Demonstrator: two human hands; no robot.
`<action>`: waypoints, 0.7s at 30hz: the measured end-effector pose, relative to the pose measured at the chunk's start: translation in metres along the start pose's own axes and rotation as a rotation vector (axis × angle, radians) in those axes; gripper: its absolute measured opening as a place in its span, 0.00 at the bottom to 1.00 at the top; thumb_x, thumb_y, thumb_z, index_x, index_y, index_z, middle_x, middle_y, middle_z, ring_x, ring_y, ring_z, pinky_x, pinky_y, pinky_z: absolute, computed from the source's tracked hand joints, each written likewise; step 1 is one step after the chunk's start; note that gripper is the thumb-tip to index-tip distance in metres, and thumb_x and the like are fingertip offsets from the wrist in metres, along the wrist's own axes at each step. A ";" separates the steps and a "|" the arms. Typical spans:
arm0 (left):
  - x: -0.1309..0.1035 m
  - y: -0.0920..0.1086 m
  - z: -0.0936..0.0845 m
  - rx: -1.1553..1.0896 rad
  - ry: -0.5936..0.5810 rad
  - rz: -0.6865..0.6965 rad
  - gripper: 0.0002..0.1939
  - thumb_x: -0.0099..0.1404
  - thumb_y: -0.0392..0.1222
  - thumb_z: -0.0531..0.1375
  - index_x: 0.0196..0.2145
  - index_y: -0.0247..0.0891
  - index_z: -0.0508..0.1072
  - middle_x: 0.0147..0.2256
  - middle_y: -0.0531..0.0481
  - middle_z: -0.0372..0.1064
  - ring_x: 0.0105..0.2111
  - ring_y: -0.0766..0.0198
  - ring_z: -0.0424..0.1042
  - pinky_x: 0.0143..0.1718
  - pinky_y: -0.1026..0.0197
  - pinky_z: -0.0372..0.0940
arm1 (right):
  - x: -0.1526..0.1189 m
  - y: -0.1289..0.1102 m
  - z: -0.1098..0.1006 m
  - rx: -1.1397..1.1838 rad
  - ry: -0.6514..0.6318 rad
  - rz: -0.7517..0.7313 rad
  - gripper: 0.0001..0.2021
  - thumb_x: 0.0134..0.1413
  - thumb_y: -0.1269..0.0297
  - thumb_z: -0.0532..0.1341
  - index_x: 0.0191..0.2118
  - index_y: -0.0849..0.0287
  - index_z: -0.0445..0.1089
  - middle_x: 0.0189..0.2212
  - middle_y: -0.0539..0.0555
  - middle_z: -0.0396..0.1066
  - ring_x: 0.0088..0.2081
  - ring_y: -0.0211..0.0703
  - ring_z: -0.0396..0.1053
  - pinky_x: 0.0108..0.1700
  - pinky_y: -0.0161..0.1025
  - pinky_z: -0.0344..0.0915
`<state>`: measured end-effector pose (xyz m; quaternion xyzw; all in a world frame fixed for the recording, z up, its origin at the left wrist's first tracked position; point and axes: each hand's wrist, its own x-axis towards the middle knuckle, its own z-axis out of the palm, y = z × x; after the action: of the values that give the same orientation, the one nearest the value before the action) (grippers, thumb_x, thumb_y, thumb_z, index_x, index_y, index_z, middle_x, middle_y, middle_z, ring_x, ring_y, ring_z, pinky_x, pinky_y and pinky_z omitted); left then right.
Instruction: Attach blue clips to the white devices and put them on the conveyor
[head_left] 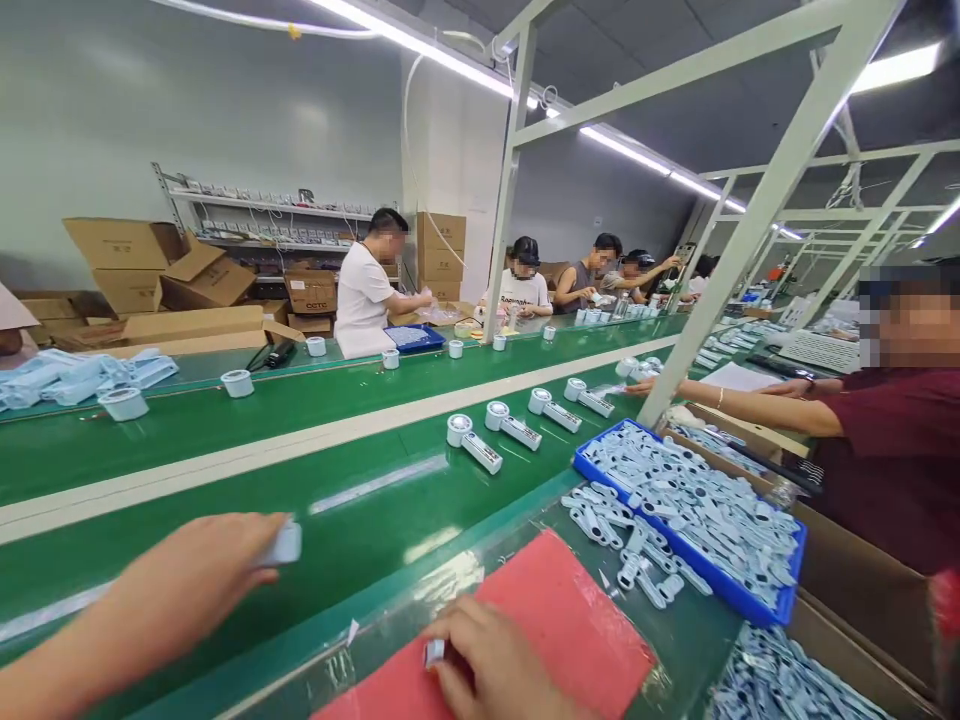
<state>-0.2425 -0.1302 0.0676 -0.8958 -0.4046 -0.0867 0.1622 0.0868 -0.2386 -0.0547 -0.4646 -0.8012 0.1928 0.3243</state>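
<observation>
My left hand (191, 570) is over the green conveyor belt (360, 540), closed round a pale blue-white plastic part (288, 543); the palm hides most of it. Above a red sheet (555, 610), my right hand (499, 665) pinches a small pale plastic piece (433, 653), only its end showing. Ahead on the belt lie several white devices with round heads and rectangular handles, the nearest device (474, 445) beyond both hands. Loose flat pale plastic parts (637, 545) lie right of the red sheet, beside a blue tray (589, 465) heaped with similar parts.
At right, a co-worker's arm (772, 410) reaches to the belt past a slanted metal post (690, 340). White round pieces (124, 403) stand along the far lane. Other workers sit across the line. A box of parts (795, 680) is at lower right.
</observation>
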 end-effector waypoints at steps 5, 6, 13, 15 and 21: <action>0.036 0.154 0.002 -0.079 0.033 0.481 0.11 0.69 0.37 0.60 0.49 0.41 0.72 0.38 0.49 0.75 0.37 0.55 0.73 0.55 0.43 0.62 | -0.039 0.026 -0.075 -0.215 0.105 0.264 0.13 0.64 0.72 0.58 0.49 0.54 0.74 0.43 0.55 0.72 0.43 0.45 0.71 0.46 0.41 0.66; 0.045 0.181 -0.001 -0.079 0.055 0.548 0.10 0.69 0.36 0.58 0.47 0.39 0.72 0.36 0.49 0.73 0.35 0.55 0.72 0.55 0.42 0.62 | -0.046 0.034 -0.085 -0.242 0.106 0.317 0.11 0.64 0.71 0.59 0.49 0.54 0.74 0.43 0.55 0.72 0.43 0.45 0.71 0.45 0.41 0.66; 0.093 0.272 0.008 -0.082 0.064 0.549 0.09 0.70 0.36 0.57 0.47 0.37 0.72 0.37 0.47 0.72 0.35 0.54 0.70 0.48 0.43 0.65 | -0.075 0.064 -0.110 -0.304 0.091 0.397 0.09 0.66 0.69 0.61 0.49 0.52 0.74 0.41 0.53 0.73 0.44 0.47 0.71 0.46 0.42 0.63; 0.097 0.271 0.015 -0.120 -0.016 0.498 0.15 0.68 0.40 0.63 0.52 0.39 0.71 0.40 0.46 0.72 0.39 0.52 0.71 0.49 0.43 0.65 | -0.078 0.068 -0.116 -0.291 0.089 0.385 0.09 0.67 0.67 0.60 0.50 0.52 0.74 0.41 0.53 0.73 0.44 0.47 0.71 0.45 0.43 0.62; 0.089 0.249 0.014 -0.342 -0.397 0.287 0.19 0.69 0.52 0.62 0.53 0.40 0.71 0.48 0.43 0.71 0.48 0.47 0.70 0.51 0.42 0.66 | -0.082 0.071 -0.136 -0.170 0.080 0.348 0.10 0.67 0.68 0.59 0.49 0.52 0.73 0.40 0.51 0.74 0.40 0.46 0.71 0.42 0.42 0.61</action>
<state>0.0036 -0.2172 0.0252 -0.9577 -0.2770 0.0472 -0.0627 0.2546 -0.2741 -0.0288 -0.6291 -0.7087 0.1589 0.2772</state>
